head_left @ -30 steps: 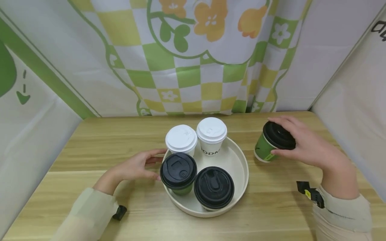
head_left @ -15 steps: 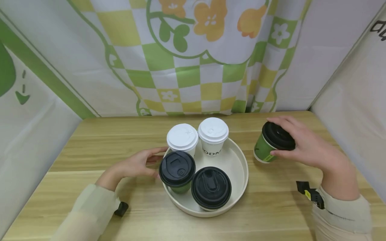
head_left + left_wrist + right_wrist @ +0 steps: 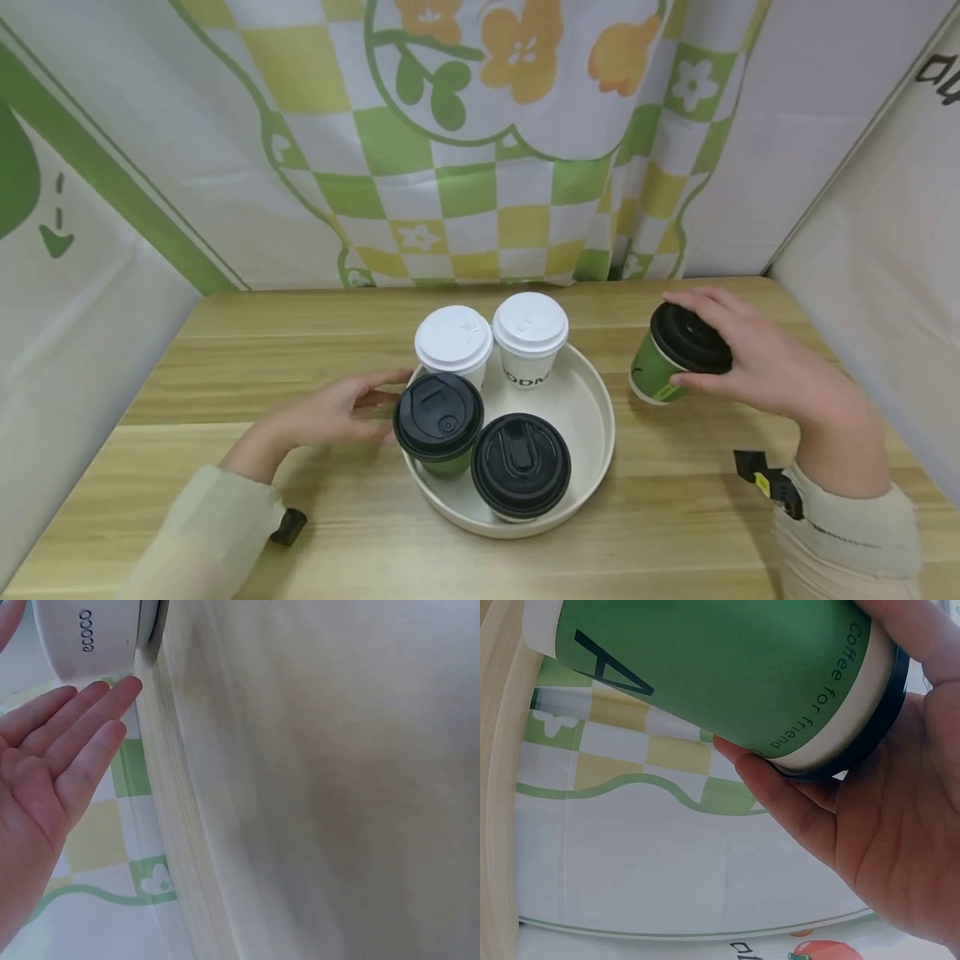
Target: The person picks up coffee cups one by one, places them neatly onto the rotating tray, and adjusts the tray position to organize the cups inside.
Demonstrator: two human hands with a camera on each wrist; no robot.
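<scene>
In the head view my left hand point(image 3: 333, 412) is at the left rim of a round cream tray point(image 3: 592, 487), its fingers extended. The left wrist view shows the outstretched fingers against or very near the tray's side, which is marked "ecoco". My right hand point(image 3: 772, 362) grips a green paper cup point(image 3: 655, 367) by its black lid, right of the tray; the cup leans. In the right wrist view fingers and thumb go round the cup's lidded end. On the tray are two white-lidded cups point(image 3: 453, 337) at the back and two black-lidded cups point(image 3: 521, 467) at the front.
The wooden table point(image 3: 300, 333) reaches back to a checked curtain point(image 3: 472, 192) with flowers. White panels point(image 3: 892, 275) with green print enclose both sides. A black band with a tab point(image 3: 780, 487) circles the right cuff.
The tray appears to have turned slightly, its front cups shifting a little left and its back cups slightly right. My right hand and its cup have hardly moved.
</scene>
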